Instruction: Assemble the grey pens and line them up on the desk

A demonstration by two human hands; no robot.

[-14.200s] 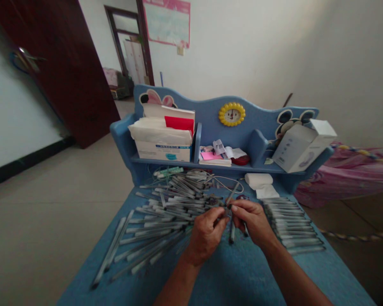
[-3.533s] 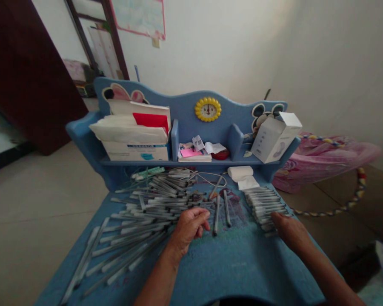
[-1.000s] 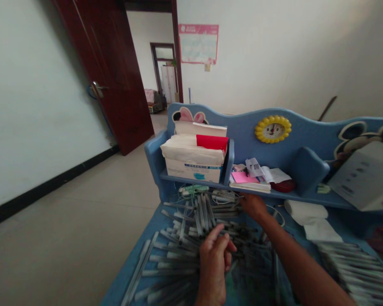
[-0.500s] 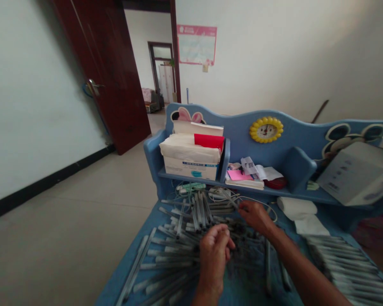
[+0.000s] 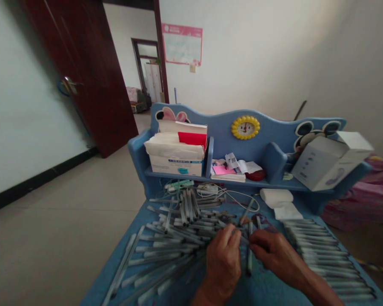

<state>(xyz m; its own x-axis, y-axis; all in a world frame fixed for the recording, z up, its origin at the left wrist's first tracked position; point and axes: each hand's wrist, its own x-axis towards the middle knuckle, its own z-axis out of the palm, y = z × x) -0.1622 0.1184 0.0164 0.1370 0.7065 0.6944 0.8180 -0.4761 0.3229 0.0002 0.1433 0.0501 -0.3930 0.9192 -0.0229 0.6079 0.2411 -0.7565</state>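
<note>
Many grey translucent pens (image 5: pixel 166 246) lie in a loose, fanned pile on the blue desk (image 5: pixel 137 225). My left hand (image 5: pixel 225 255) is at the pile's right edge, its fingers closed on a pen. Just to its right, my right hand (image 5: pixel 272 250) has its fingertips pinched at the other end of that pen, which spans the short gap between the hands. A single pen (image 5: pixel 249 250) lies lengthwise between the hands. Further right, several pens (image 5: pixel 328 255) lie side by side in a neat stack.
Behind the pens, a white cable (image 5: pixel 239 199) and a paper roll (image 5: pixel 276 196) lie on the desk. The shelf holds a box of papers (image 5: pixel 175 163), notes (image 5: pixel 225 170) and a white box (image 5: pixel 325 163). A yellow clock (image 5: pixel 245 127) is on the backboard.
My right hand has come down and nearer to my left hand, which has closed on a pen. The view has shifted to the right.
</note>
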